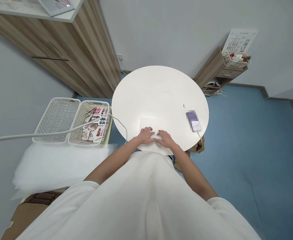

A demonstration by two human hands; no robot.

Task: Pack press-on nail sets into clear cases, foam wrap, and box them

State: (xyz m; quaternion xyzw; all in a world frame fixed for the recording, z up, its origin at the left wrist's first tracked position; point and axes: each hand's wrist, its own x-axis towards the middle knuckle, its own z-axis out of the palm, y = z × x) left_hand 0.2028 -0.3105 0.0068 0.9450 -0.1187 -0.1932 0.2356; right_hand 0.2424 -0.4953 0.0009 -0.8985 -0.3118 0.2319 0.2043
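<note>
A thin white sheet point(147, 122), possibly foam wrap, lies at the near edge of the round white table point(161, 90). Its near part is bunched into a small white bundle between my hands. My left hand point(146, 136) holds the bundle's left side, fingers bent over it and thumb pointing inward. From the right, my right hand point(165, 138) grips the same bundle, its fingers curled and its thumb near the left one. Whether anything is inside the bundle is hidden.
A purple and white pixelated object point(193, 120) with a cable lies on the table's right. To the left stand a basket of patterned cards point(106, 133), a basket of clear plastic pieces point(40, 128) and a stack of white sheets point(61, 166). A white cable or arm point(49, 134) crosses the baskets.
</note>
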